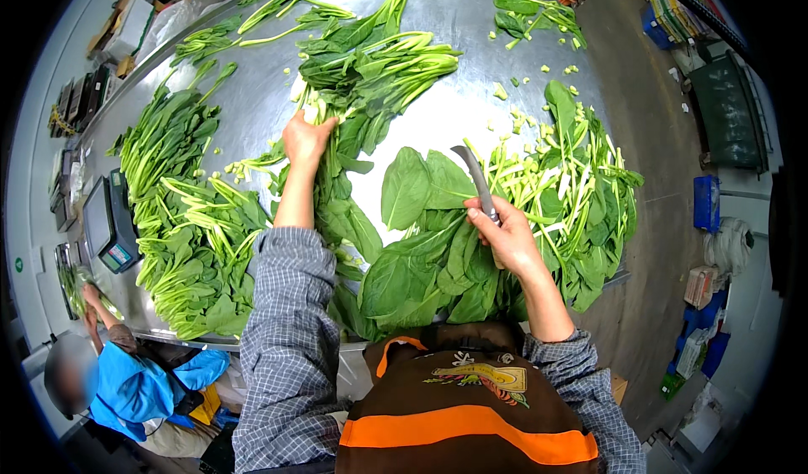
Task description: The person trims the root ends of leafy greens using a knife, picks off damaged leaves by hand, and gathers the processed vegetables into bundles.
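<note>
Though beside greens [198, 280], scale [120, 226] visible.

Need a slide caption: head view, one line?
Left grip on leafy greens, right grip holding a curved knife, over a metal table scattered with stem trimmings.

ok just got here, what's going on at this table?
Leafy greens are spread over a metal table. The person's left hand is at some pale stems; the right hand holds a curved knife, blade pointing away from the body, above broad leaves. More greens are heaped on both sides, with small green bits scattered toward the right. A co-worker in a blue jacket is at lower left.
</note>
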`<state>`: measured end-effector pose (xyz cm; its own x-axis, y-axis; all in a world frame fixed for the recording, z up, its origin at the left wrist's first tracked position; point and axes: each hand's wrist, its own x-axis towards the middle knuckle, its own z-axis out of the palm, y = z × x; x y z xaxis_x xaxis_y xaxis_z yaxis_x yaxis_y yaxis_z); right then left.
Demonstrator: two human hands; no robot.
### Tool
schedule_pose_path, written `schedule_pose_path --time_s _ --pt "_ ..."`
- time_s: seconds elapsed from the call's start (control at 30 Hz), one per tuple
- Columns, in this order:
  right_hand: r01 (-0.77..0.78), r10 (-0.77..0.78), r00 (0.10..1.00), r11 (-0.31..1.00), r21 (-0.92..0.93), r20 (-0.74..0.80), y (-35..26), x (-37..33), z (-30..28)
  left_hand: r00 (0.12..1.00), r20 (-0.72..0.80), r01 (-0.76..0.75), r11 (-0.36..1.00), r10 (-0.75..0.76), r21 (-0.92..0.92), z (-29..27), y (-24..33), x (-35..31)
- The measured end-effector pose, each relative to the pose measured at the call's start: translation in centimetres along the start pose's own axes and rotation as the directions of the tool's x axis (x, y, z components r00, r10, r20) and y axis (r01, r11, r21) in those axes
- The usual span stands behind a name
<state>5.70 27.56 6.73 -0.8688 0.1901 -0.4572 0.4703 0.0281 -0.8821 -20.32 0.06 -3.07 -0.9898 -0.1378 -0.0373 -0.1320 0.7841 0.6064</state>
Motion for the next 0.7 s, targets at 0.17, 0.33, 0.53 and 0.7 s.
schedule_pose_path --time_s 0.17,0.33,0.53,0.7 --pt "0.01 -0.013 0.999 0.997 -0.071 -0.049 1.1 -0.5 -1.4 0.976 0.161 0.177 0.965 -0.147 -0.191 3.1 -7.0 3.6" --pt "-0.042 0.041 0.998 0.999 -0.019 -0.049 2.0 -1.2 -2.1 0.888 0.459 0.368 0.653 -0.035 -0.662 -5.6 1.6 -5.9" --pt "0.469 -0.49 0.872 0.829 -0.303 0.008 -2.2 -0.3 0.3 0.76 0.611 0.515 0.365 0.223 -0.775 -8.9 5.3 -14.1" --pt "0.663 -0.734 0.656 0.449 -0.599 0.175 -6.8 0.0 0.3 0.555 0.765 0.765 0.159 0.327 -0.624 -7.7 7.2 -17.9"
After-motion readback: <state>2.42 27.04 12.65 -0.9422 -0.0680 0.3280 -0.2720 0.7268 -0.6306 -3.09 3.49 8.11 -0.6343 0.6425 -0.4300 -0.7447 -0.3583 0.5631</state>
